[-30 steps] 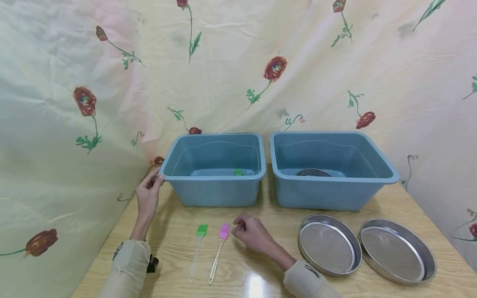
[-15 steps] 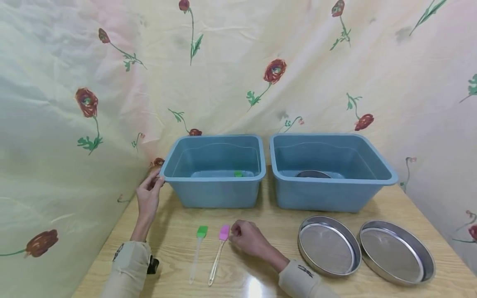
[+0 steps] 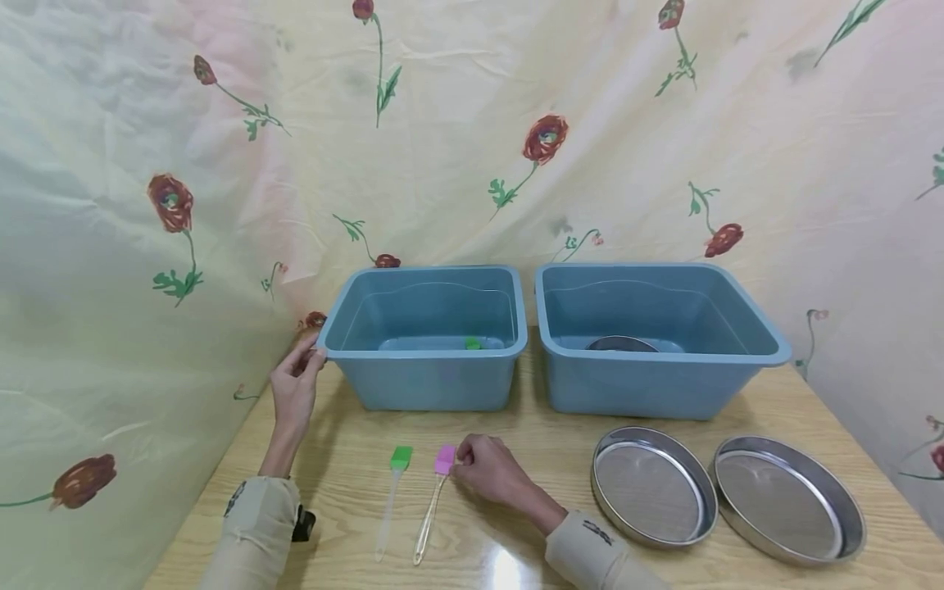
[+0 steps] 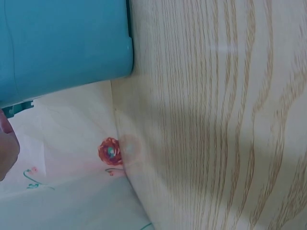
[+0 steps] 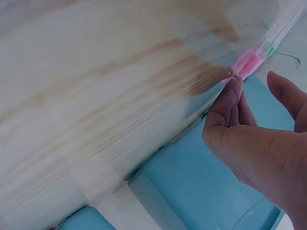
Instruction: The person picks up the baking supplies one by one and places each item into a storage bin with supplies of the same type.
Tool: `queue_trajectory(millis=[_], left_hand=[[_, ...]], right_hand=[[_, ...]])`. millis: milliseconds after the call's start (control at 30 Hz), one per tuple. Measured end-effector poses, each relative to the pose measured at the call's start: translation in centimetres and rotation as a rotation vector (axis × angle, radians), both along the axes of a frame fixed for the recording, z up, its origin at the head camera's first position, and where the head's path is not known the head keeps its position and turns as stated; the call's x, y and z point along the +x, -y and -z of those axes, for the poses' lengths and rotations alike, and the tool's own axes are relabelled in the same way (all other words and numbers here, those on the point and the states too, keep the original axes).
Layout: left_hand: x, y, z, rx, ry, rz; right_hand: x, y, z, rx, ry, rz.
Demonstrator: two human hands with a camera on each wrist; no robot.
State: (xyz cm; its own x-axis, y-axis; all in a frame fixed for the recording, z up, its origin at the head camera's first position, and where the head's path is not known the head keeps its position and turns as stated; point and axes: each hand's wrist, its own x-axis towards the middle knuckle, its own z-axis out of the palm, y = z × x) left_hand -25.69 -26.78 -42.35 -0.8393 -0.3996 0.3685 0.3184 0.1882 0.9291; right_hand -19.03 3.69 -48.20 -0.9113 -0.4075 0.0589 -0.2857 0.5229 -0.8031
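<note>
My left hand (image 3: 294,378) grips the rim corner of the left blue plastic tub (image 3: 435,383); only a fingertip of it shows at the left edge of the left wrist view. My right hand (image 3: 492,471), fingers curled, pinches the right edge of the pink head of a pastry brush (image 3: 445,460). That brush lies on the wooden table with its clear handle toward me. In the right wrist view, my fingertips meet at the pink head. Left of it, roughly alongside, lies a green-headed pastry brush (image 3: 401,459).
The right blue tub (image 3: 634,389) holds a round metal sieve (image 3: 622,342), partly hidden by its front wall. Something green (image 3: 473,343) lies inside the left tub. Two round sieves, one nearer (image 3: 652,486) and one farther right (image 3: 787,498), rest on the table. Flowered cloth (image 3: 442,123) hangs behind.
My right hand has moved slightly left, from beside the pink pastry brush to its head. The brushes and sieves lie where they were. My left hand stays at the tub rim.
</note>
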Motion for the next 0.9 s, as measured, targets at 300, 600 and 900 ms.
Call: queue_trajectory(millis=[300,600,900], left_hand=[[0.3,-0.1,-0.1,0.001,0.023,-0.001],[0.2,-0.2,-0.2,-0.007,0.011,-0.013],[0.2,0.0,-0.2,-0.004,0.028,-0.006]], right_hand=[[-0.1,0.5,-0.1,0.027,0.015,0.025],[-0.5,1.3,0.0,0.084,-0.045,0.056],[-0.5,1.9,0.3,0.114,-0.063,0.062]])
